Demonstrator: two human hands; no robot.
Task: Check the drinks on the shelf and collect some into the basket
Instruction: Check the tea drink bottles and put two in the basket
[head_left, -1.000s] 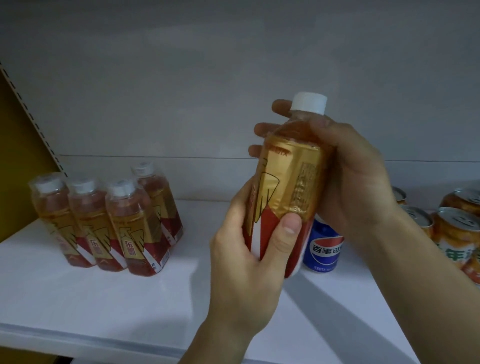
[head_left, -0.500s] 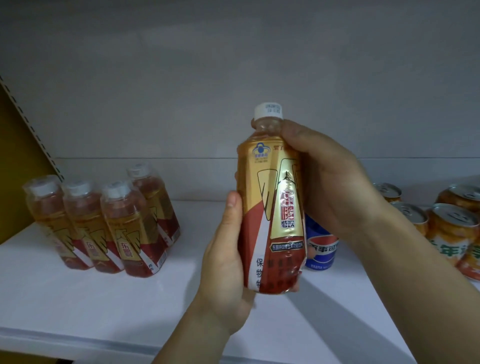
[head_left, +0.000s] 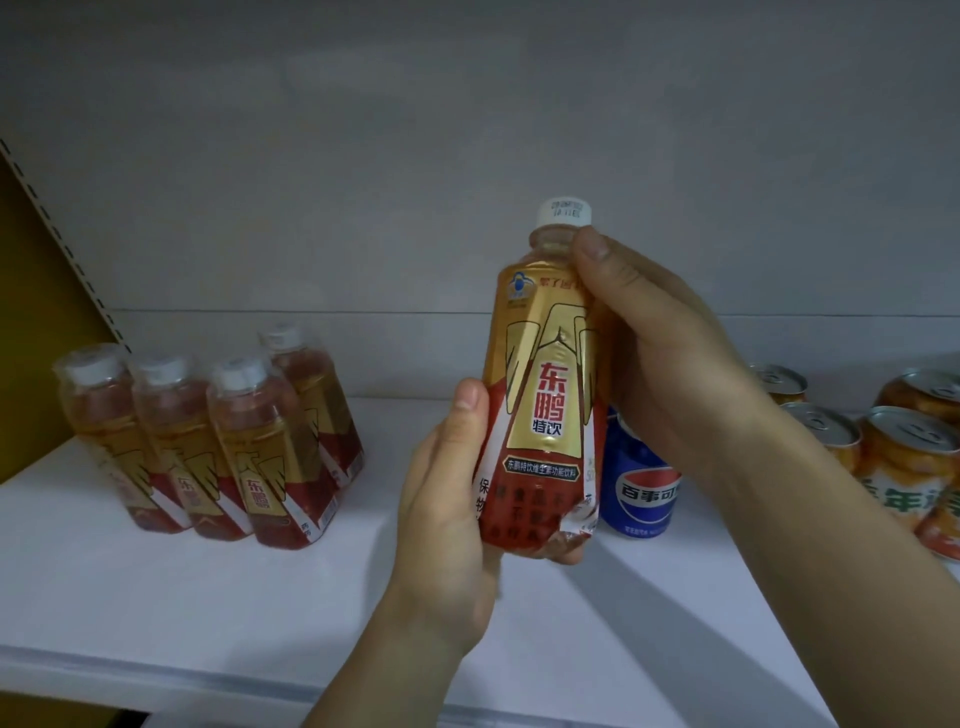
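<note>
Gold-and-red bottle (head_left: 543, 395) held upright, label facing us for checking: our left hand (head_left: 447, 514) cups its base, right hand (head_left: 670, 353) wraps its shoulder.

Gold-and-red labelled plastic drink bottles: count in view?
5. One gold-and-red labelled plastic drink bottle is held in both hands; three front the shelf's left, one behind. More may be hidden.

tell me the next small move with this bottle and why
Probably tip the bottle slightly so its white cap faces the camera. Both hands hold it upright above the shelf, left hand at the base, right hand at the shoulder, front label showing. The print on the cap, possibly a date, is too small to read.
</note>
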